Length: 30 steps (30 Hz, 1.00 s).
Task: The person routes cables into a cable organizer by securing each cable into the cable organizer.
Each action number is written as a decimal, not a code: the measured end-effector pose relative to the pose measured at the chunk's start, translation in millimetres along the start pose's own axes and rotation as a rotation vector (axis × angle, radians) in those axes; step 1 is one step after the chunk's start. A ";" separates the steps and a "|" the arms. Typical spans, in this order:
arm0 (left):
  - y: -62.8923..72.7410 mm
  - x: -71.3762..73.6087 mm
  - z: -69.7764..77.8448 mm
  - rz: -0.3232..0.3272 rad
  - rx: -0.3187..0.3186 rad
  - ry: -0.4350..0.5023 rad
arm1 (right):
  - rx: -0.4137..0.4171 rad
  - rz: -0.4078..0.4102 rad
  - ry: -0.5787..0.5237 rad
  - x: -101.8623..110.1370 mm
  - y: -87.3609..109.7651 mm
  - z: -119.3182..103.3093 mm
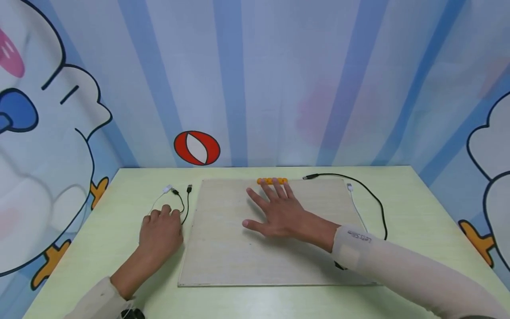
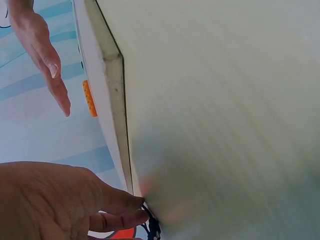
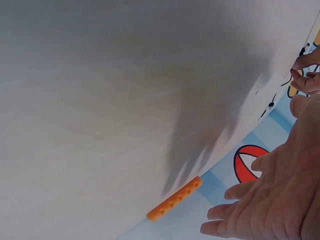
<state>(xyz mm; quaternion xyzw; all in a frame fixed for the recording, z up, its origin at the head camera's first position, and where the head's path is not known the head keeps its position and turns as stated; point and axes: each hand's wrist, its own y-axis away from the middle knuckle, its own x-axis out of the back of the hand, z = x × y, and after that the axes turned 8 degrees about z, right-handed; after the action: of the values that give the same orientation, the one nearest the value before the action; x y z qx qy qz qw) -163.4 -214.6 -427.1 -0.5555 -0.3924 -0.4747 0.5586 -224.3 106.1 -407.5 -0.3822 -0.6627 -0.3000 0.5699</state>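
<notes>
At the left side of the table, my left hand (image 1: 161, 232) pinches a thin black USB cable (image 2: 151, 222) between thumb and fingertips. The black cable's two plug ends, one of them a black connector (image 1: 189, 188), stick out beyond the fingers. Beside them lies a white USB plug (image 1: 167, 188) on a white cord that runs under the same hand. My right hand (image 1: 279, 217) hovers with spread fingers over a pale wooden board (image 1: 227, 261), its shadow falling on the surface. Its fingertips overlap an orange bumpy stick (image 1: 272, 181) at the board's far edge; the right wrist view shows them apart.
A thicker black cable (image 1: 366, 188) curves round the board's far right corner. Next to it a white cable (image 1: 350, 188) runs partly behind the right forearm. A printed blue curtain (image 1: 271, 88) stands behind the table's far edge (image 1: 247, 168).
</notes>
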 end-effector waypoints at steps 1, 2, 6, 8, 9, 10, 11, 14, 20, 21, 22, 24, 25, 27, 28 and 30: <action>0.4 0.2 -0.5 -0.002 0.000 -0.004 | 0.000 -0.006 0.002 0.1 -1.3 -1.5; 0.9 0.7 -0.7 -0.004 0.000 -0.009 | 0.001 -0.012 0.004 -0.1 -2.8 -3.0; 2.3 2.2 -2.5 -0.012 -0.003 -0.018 | 0.013 -0.023 0.010 0.6 -8.6 -11.6; 3.0 2.7 -3.4 -0.017 -0.007 -0.016 | 0.020 -0.019 0.011 0.7 -11.6 -16.2; 3.3 2.9 -3.8 -0.021 -0.009 -0.013 | 0.023 -0.014 0.011 0.9 -12.7 -18.7; 3.5 3.2 -4.0 -0.024 -0.010 -0.010 | 0.022 -0.011 0.012 0.4 -14.4 -20.7; 3.6 3.6 -4.1 -0.027 -0.012 -0.008 | 0.020 -0.007 0.013 -0.1 -15.8 -22.6; 3.3 4.2 -4.7 -0.025 -0.018 -0.002 | 0.008 -0.007 0.023 -1.5 -20.2 -27.7; 3.6 4.3 -8.3 0.029 -0.034 0.008 | -0.001 -0.027 0.051 -2.8 -27.2 -35.8; 3.8 4.4 -9.0 0.040 -0.036 0.011 | 0.000 -0.030 0.054 -2.8 -28.2 -36.8; 4.1 4.5 -9.7 0.052 -0.038 0.012 | 0.001 -0.033 0.056 -2.6 -28.9 -38.1; 4.7 4.9 -10.6 0.069 -0.039 0.016 | 0.003 -0.036 0.054 -2.0 -30.3 -40.5; 5.0 5.1 -10.9 0.075 -0.040 0.017 | 0.004 -0.036 0.053 -2.0 -31.1 -41.7; 5.6 5.6 -11.2 0.079 -0.038 0.022 | 0.009 -0.037 0.054 -1.9 -32.7 -43.8; 6.0 5.7 -11.3 0.079 -0.038 0.024 | 0.012 -0.037 0.054 -1.6 -33.5 -45.0; 6.7 5.9 -11.7 0.078 -0.037 0.025 | 0.016 -0.038 0.054 -1.9 -35.3 -46.8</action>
<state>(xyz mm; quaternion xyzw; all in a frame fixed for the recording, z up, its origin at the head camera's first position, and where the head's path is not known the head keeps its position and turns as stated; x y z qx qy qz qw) -156.6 -227.2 -423.9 -0.5746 -0.3548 -0.4666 0.5711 -229.6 48.2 -400.0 -0.3570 -0.6564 -0.3157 0.5848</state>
